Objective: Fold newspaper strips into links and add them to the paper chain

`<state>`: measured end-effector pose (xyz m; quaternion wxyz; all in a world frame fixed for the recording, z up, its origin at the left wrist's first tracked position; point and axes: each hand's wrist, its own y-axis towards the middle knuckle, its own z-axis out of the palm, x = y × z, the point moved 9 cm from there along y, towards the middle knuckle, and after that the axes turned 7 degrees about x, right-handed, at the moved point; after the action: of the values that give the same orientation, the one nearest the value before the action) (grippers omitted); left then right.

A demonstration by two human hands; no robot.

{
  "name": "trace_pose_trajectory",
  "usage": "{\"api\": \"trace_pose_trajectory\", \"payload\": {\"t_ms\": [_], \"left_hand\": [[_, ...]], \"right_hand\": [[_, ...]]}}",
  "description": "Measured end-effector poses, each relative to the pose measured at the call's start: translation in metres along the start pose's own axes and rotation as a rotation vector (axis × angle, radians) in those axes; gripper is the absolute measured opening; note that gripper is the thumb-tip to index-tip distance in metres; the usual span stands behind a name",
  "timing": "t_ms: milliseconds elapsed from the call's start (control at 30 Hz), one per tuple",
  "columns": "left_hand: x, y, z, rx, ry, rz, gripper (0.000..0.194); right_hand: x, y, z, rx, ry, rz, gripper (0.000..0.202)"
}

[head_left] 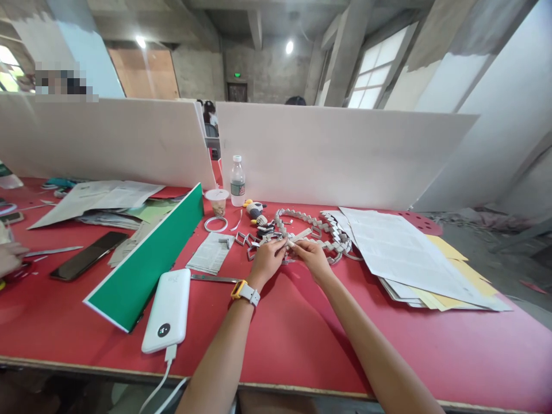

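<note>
My left hand (271,256), with a yellow and grey watch on the wrist, and my right hand (309,256) meet over the red table (293,328). Both have their fingers pinched around a small folded paper piece (290,244) between them. A pale paper strip (302,234) lies just beyond the fingertips. Behind and to the right of my hands curves a long zigzag chain of folded paper (340,233). Several loose folded links (251,252) sit left of my left hand, near a cut newspaper sheet (211,253).
A green divider (150,259) and a white power bank (167,310) stand left. Farther back are a bottle (237,181), a lidded cup (217,202) and a tape ring (215,224). Paper sheets (414,253) are stacked right. Another person's hand (11,256) shows at far left.
</note>
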<state>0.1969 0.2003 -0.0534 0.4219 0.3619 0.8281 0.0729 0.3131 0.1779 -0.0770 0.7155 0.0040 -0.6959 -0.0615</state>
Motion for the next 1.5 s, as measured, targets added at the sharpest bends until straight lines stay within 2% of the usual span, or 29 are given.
{"api": "trace_pose_trajectory", "payload": {"t_ms": [100,267,400,533,667,800,900,1033,1133,1300,1400,1500], "left_hand": [[-0.004,0.001,0.002,0.047,-0.019,-0.002,0.031],[-0.003,0.001,0.001,0.065,-0.112,-0.033,0.027],[-0.003,0.000,0.005,0.106,-0.255,-0.036,0.026],[0.000,-0.001,0.013,0.189,-0.374,-0.089,0.038],[0.001,-0.001,0.007,0.139,-0.487,-0.102,0.035],[0.002,0.000,-0.002,0.048,-0.376,-0.085,0.028],[0.003,0.001,-0.003,0.032,-0.298,-0.056,0.027],[0.001,0.001,0.004,0.094,-0.190,-0.038,0.032],[-0.003,-0.001,0.011,0.159,-0.175,-0.046,0.028],[-0.002,-0.003,0.017,0.290,-0.329,-0.121,0.027],[-0.001,-0.004,0.019,0.353,-0.482,-0.134,0.028],[-0.001,-0.003,0.013,0.308,-0.568,-0.099,0.029]], "right_hand": [[-0.003,-0.001,-0.001,-0.001,0.072,0.018,0.035],[-0.008,-0.006,-0.013,-0.162,0.243,0.038,0.040],[-0.011,-0.005,-0.008,-0.111,0.235,0.074,0.040],[-0.017,-0.003,-0.013,-0.092,0.262,0.099,0.043],[-0.021,-0.002,-0.011,-0.022,0.285,0.146,0.036],[-0.015,-0.007,-0.003,0.030,0.292,0.158,0.031],[-0.010,-0.011,-0.001,0.016,0.296,0.174,0.027],[-0.011,-0.014,-0.008,-0.077,0.297,0.205,0.019],[-0.016,-0.013,-0.015,-0.136,0.321,0.203,0.014],[-0.022,-0.011,-0.024,-0.158,0.320,0.213,0.026],[-0.019,-0.010,-0.025,-0.137,0.272,0.212,0.026],[-0.014,-0.009,-0.023,-0.096,0.223,0.190,0.026]]}}
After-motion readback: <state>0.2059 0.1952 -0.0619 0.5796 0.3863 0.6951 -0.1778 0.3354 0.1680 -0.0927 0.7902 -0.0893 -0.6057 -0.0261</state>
